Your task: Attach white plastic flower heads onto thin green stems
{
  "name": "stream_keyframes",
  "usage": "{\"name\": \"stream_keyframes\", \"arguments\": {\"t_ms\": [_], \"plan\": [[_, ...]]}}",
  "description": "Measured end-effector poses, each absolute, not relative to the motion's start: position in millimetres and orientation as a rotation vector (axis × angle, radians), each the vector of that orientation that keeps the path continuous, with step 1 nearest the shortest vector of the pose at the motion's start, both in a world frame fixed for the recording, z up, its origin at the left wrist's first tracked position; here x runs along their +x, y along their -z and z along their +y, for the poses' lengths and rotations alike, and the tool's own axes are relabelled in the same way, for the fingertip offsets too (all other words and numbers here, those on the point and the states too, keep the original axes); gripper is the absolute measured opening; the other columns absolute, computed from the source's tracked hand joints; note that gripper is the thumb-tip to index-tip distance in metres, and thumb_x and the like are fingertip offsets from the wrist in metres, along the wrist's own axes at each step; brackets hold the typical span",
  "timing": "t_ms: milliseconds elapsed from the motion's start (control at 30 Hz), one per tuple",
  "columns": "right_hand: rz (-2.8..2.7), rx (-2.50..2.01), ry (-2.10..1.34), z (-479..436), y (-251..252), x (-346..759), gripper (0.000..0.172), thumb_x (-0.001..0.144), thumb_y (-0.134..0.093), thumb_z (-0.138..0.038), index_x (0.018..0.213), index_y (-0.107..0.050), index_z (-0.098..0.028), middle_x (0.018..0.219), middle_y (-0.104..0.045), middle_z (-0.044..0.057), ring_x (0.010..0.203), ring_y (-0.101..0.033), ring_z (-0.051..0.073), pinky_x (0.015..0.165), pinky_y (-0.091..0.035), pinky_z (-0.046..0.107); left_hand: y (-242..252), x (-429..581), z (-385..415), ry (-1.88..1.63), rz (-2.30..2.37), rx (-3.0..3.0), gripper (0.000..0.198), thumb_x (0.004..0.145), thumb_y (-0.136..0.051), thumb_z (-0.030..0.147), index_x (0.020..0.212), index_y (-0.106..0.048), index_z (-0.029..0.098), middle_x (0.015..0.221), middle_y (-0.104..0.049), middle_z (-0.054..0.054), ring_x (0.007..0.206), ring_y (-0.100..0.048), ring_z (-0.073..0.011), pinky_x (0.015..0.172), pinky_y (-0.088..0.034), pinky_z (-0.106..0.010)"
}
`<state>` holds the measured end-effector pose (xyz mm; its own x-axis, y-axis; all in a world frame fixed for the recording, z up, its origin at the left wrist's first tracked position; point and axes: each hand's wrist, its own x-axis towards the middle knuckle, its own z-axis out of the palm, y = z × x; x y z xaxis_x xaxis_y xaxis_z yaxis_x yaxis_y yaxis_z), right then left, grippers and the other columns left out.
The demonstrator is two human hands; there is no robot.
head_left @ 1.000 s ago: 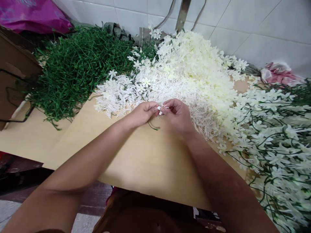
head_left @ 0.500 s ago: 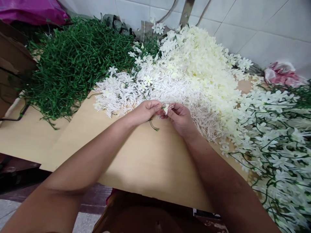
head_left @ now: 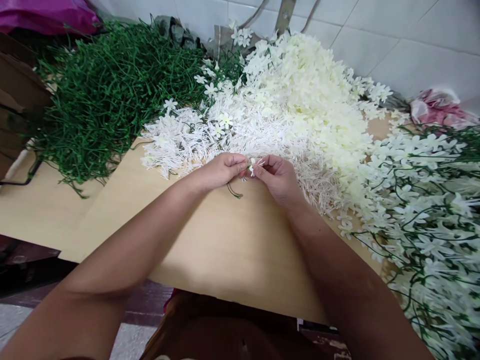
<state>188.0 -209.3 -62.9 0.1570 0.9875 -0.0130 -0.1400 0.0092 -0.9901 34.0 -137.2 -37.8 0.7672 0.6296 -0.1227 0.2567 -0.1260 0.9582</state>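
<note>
- At the near edge of the white flower pile [head_left: 285, 115], I had my left hand [head_left: 219, 171] pinched shut on a thin green stem [head_left: 233, 190], whose tail curled onto the worktop [head_left: 225, 250] below.
- Right hand [head_left: 277, 177] was clamped on a small white blossom [head_left: 252, 167], meeting the left fingertips.
- Compared with half a second before, the blossom sat tighter against the stem tip, so I judged the fitting nearly made.
- Left of the pile lay the green stem heap [head_left: 112, 95]; right of it, finished sprays [head_left: 427, 200].

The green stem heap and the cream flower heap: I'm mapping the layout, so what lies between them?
In the head view, between the green stem heap and the cream flower heap lie a few loose white flowers over green stems.
</note>
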Motion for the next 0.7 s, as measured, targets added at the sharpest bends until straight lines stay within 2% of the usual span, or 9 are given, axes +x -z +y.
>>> {"name": "stream_keyframes", "arguments": {"t_ms": [167, 300, 400, 567, 700], "plan": [[-1.049, -1.248, -1.09, -209.3, 63.8, 185.9, 0.044, 0.053, -0.086, -0.052, 0.064, -0.059, -0.019, 0.061, -0.061, -0.003, 0.058, -0.055, 0.01, 0.057, -0.045, 0.026, 38.3, 36.4, -137.6, -0.268, 0.759, 1.722, 0.027, 0.086, -0.047, 0.016, 0.058, -0.048, 0.015, 0.053, -0.04, 0.005, 0.051, -0.034, -0.0067, 0.055, -0.027, -0.022], [-1.08, -1.271, -1.016, -210.1, 67.8, 182.4, 0.042, 0.06, -0.082, -0.052, 0.067, -0.055, -0.02, 0.061, -0.057, -0.004, 0.057, -0.051, 0.009, 0.057, -0.043, 0.026, 39.2, 37.6, -138.8, -0.255, 0.778, 1.71, 0.028, 0.085, -0.046, 0.013, 0.056, -0.043, 0.016, 0.052, -0.038, 0.006, 0.05, -0.032, -0.0059, 0.054, -0.026, -0.021], [-1.093, -1.266, -0.989, -211.9, 68.3, 179.5, 0.034, 0.066, -0.079, -0.044, 0.069, -0.054, -0.02, 0.063, -0.058, -0.003, 0.06, -0.053, 0.01, 0.059, -0.044, 0.026, 39.1, 37.5, -139.0, -0.261, 0.782, 1.708, 0.027, 0.083, -0.047, 0.013, 0.056, -0.043, 0.016, 0.053, -0.038, 0.006, 0.05, -0.032, -0.0057, 0.052, -0.026, -0.021], [-1.106, -1.273, -1.012, -213.8, 66.5, 176.8, 0.028, 0.069, -0.077, -0.038, 0.071, -0.056, -0.022, 0.065, -0.061, -0.003, 0.062, -0.057, 0.012, 0.062, -0.047, 0.028, 39.7, 36.1, -137.2, -0.249, 0.745, 1.682, 0.026, 0.081, -0.05, 0.016, 0.057, -0.043, 0.016, 0.052, -0.036, 0.006, 0.049, -0.03, -0.0056, 0.052, -0.024, -0.022], [-1.077, -1.22, -1.076, -212.6, 64.5, 179.2, 0.033, 0.067, -0.079, -0.044, 0.07, -0.056, -0.021, 0.064, -0.063, -0.002, 0.063, -0.06, 0.013, 0.068, -0.05, 0.03, 40.3, 33.6, -134.1, -0.27, 0.717, 1.655, 0.023, 0.081, -0.057, 0.027, 0.062, -0.051, 0.015, 0.057, -0.046, 0.005, 0.053, -0.036, -0.0066, 0.056, -0.028, -0.023]]}}
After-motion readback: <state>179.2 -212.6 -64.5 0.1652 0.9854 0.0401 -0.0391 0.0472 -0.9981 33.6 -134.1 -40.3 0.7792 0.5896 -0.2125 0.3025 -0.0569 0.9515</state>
